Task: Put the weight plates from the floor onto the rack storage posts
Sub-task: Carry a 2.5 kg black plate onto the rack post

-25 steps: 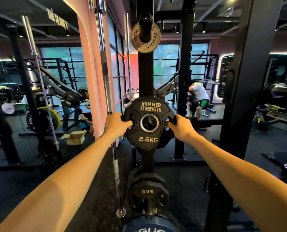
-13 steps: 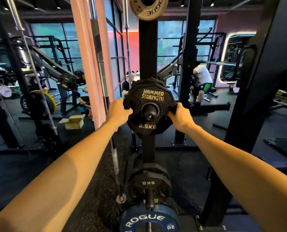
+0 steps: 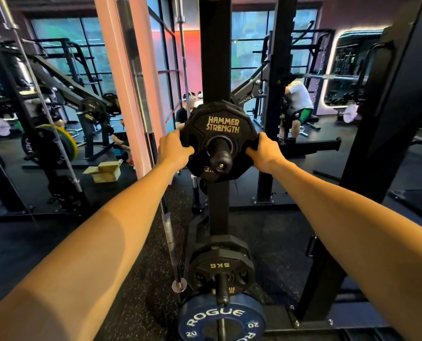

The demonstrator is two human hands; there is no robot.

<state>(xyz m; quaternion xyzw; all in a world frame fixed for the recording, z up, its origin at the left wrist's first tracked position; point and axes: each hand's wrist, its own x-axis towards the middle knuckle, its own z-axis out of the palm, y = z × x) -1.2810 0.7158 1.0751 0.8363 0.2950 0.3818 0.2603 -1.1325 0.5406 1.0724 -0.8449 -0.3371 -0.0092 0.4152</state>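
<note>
Both hands are clamped on a black many-sided rubber weight plate lettered HAMMER STRENGTH in gold [image 3: 219, 141]: the left hand [image 3: 172, 150] has its fingers curled into the grip slot on one edge, the right hand [image 3: 264, 152] grips the opposite edge the same way, arms stretched out straight. Between the two hands the plate's steel-ringed centre hole sits around a black round storage post with a bolt in its end cap [image 3: 220, 157], the post's tip standing out toward the person past the plate's face, so the plate is on the post, against the black upright of the rack [image 3: 215, 70]. Below the hands, lower on the same upright, a black plate marked 5KG [image 3: 220, 265] hangs on another post, and under that a blue round plate lettered ROGUE and 20 [image 3: 221, 321] sits on a third. Left of the left hand a silver barbell stands upright [image 3: 141, 99] beside a pink pillar [image 3: 117, 77], and further out that way a small open cardboard box [image 3: 105, 171] lies on the dark speckled floor [image 3: 141, 279]
</note>
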